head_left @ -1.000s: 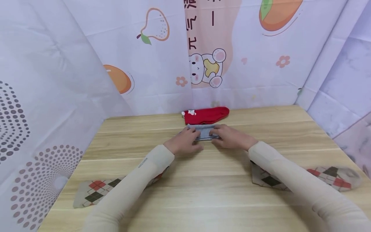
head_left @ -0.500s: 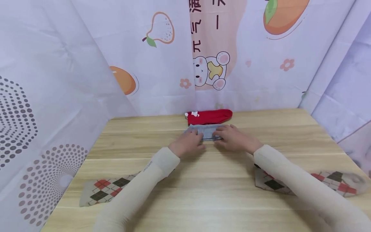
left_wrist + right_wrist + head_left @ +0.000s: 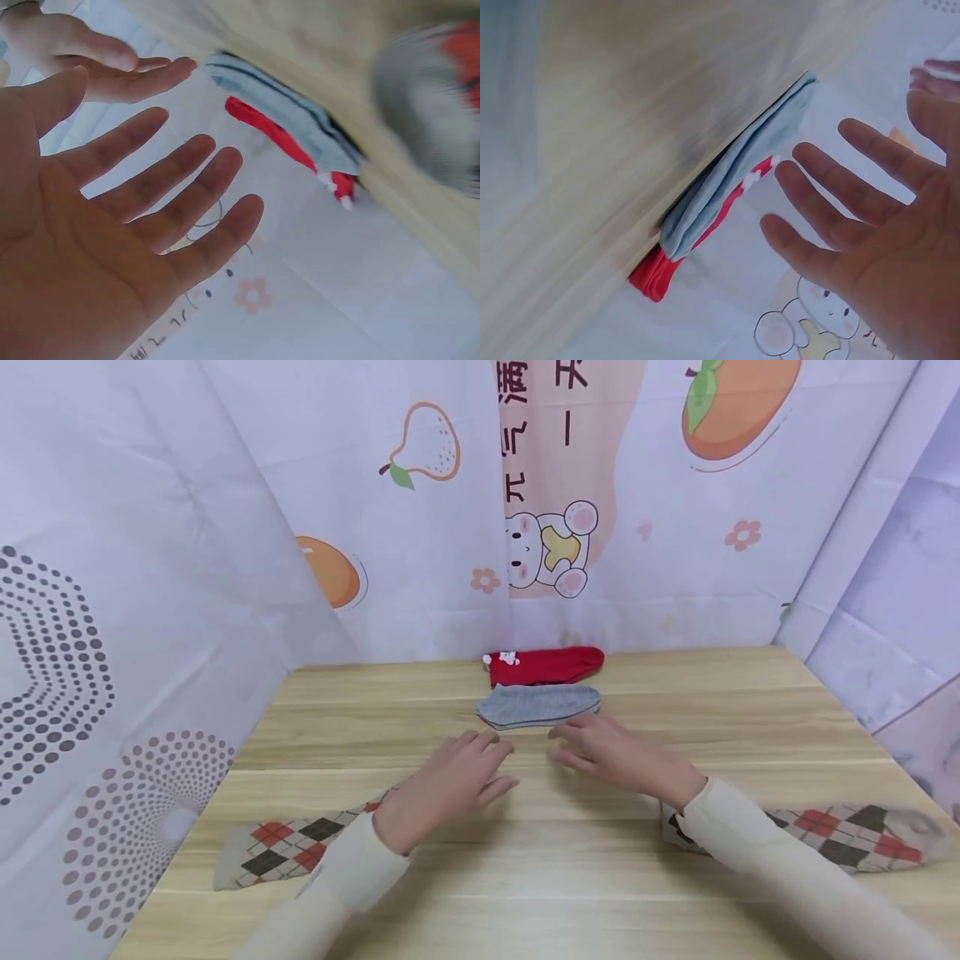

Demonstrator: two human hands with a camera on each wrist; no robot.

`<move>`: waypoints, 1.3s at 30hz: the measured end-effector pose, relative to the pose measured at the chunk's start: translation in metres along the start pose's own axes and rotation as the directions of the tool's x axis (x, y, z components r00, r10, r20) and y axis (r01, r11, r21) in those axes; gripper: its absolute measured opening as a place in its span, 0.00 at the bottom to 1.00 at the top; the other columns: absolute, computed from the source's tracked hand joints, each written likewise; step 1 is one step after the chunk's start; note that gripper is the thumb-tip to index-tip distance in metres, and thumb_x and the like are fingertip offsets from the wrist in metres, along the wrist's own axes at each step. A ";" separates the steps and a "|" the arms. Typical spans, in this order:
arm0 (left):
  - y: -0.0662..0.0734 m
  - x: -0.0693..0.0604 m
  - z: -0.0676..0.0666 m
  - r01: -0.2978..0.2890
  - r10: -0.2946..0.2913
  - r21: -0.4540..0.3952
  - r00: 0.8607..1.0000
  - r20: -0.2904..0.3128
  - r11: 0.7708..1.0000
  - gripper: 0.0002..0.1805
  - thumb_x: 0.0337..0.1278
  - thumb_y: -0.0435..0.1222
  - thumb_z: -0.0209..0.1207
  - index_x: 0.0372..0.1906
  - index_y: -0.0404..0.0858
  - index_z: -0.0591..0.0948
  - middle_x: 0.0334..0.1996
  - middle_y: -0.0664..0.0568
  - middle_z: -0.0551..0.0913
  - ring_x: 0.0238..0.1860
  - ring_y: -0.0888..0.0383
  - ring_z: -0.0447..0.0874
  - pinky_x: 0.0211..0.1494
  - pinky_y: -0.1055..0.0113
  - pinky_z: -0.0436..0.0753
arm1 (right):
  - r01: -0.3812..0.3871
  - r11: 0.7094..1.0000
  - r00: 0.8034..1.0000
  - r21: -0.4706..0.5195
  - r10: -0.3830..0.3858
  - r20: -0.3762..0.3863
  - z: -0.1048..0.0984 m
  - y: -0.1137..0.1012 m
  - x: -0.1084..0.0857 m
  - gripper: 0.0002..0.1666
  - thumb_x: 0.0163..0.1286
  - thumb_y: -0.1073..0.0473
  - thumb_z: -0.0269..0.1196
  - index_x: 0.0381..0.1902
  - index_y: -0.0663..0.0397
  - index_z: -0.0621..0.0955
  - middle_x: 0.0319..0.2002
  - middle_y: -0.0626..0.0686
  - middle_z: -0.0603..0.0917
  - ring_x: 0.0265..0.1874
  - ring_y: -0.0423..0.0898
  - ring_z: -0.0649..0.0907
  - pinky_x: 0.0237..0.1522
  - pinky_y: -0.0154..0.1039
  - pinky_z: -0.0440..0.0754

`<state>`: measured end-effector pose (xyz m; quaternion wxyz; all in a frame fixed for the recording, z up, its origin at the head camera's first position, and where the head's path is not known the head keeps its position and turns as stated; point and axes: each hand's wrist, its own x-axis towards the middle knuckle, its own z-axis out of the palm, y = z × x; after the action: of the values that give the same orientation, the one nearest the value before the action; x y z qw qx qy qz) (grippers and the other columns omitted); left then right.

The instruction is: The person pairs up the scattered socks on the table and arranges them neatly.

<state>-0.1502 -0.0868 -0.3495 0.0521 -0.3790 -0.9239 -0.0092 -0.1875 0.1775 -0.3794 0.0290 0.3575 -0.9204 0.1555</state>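
Observation:
A grey-blue pair of socks (image 3: 538,705), one laid over the other, lies flat near the back of the table. Directly behind it is a red sock (image 3: 547,666) with white figures at its left end. My left hand (image 3: 450,781) hovers in front of the grey-blue socks, its fingers apart and holding nothing. To their front right my right hand (image 3: 626,758) is likewise bare, fingertips close to the socks' right end; in the head view I cannot tell if they touch. The right wrist view shows that hand (image 3: 885,210) spread, apart from the grey-blue socks (image 3: 735,169).
An argyle sock (image 3: 273,852) lies at the left, partly behind the left forearm. Another argyle sock (image 3: 851,837) lies at the right, partly covered by the right sleeve. A printed curtain (image 3: 420,543) hangs along the back edge of the wooden table (image 3: 525,877).
Both hands have let go of the grey-blue socks and drawn back towards the front, the left one farther. The socks now show along their whole length. The head view has shifted slightly.

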 end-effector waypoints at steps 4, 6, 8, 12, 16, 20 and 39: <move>-0.008 -0.035 0.004 0.062 -0.063 -0.038 0.998 -0.022 0.997 0.23 0.71 0.51 0.55 0.58 0.40 0.78 0.55 0.46 0.80 0.55 0.47 0.79 0.56 0.51 0.80 | -0.006 1.000 1.000 0.028 0.006 0.018 0.006 -0.013 -0.001 0.24 0.74 0.46 0.60 0.58 0.56 0.81 0.51 0.54 0.83 0.51 0.50 0.82 0.54 0.49 0.81; -0.016 -0.050 0.004 0.108 -0.111 -0.062 0.993 -0.037 0.992 0.22 0.70 0.50 0.56 0.58 0.39 0.79 0.55 0.44 0.80 0.55 0.45 0.79 0.55 0.48 0.80 | 0.011 0.999 1.000 0.033 -0.011 0.018 0.008 -0.018 -0.001 0.24 0.74 0.46 0.60 0.58 0.56 0.81 0.50 0.54 0.83 0.51 0.50 0.82 0.54 0.49 0.81; -0.024 -0.063 0.002 0.157 -0.161 -0.079 0.986 -0.051 0.984 0.22 0.70 0.49 0.57 0.58 0.39 0.80 0.55 0.43 0.81 0.57 0.45 0.79 0.55 0.47 0.80 | 0.021 0.999 1.000 0.038 -0.022 0.019 0.010 -0.023 0.001 0.24 0.73 0.46 0.61 0.58 0.55 0.81 0.50 0.53 0.83 0.50 0.49 0.82 0.53 0.48 0.81; -0.041 -0.085 -0.005 0.203 -0.213 -0.097 0.971 -0.108 0.974 0.20 0.69 0.46 0.59 0.55 0.36 0.80 0.52 0.42 0.83 0.55 0.45 0.80 0.54 0.49 0.81 | 0.018 0.997 0.999 0.070 -0.020 0.029 0.013 -0.030 0.006 0.23 0.73 0.46 0.61 0.58 0.54 0.80 0.50 0.52 0.84 0.50 0.47 0.82 0.53 0.46 0.81; -0.054 -0.101 -0.011 0.250 -0.261 -0.091 0.955 -0.138 0.964 0.19 0.68 0.44 0.60 0.55 0.33 0.80 0.50 0.41 0.83 0.54 0.44 0.81 0.52 0.49 0.81 | 0.038 0.993 0.998 0.111 -0.042 0.036 0.014 -0.041 0.015 0.23 0.74 0.46 0.60 0.57 0.56 0.80 0.50 0.52 0.84 0.48 0.47 0.83 0.52 0.46 0.81; -0.064 -0.114 -0.012 0.316 -0.324 -0.079 0.937 -0.130 0.945 0.19 0.68 0.42 0.61 0.54 0.33 0.79 0.49 0.40 0.83 0.51 0.43 0.82 0.49 0.49 0.82 | 0.066 0.990 0.997 0.127 -0.071 0.031 0.017 -0.054 0.030 0.23 0.75 0.46 0.59 0.55 0.57 0.81 0.47 0.52 0.86 0.44 0.44 0.84 0.50 0.44 0.82; -0.131 -0.240 -0.009 0.660 -0.651 -0.111 0.751 0.111 0.743 0.20 0.66 0.40 0.61 0.49 0.25 0.77 0.34 0.37 0.81 0.32 0.45 0.80 0.34 0.48 0.80 | 0.141 0.990 0.982 0.000 -0.139 0.131 0.052 -0.112 0.104 0.15 0.75 0.48 0.58 0.29 0.48 0.78 0.19 0.43 0.74 0.20 0.40 0.74 0.28 0.36 0.74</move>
<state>-0.0716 -0.3490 -0.3625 -0.0121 -0.0330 -0.9961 -0.0810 -0.1871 0.0162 -0.3821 -0.0188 0.4307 -0.8936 0.1249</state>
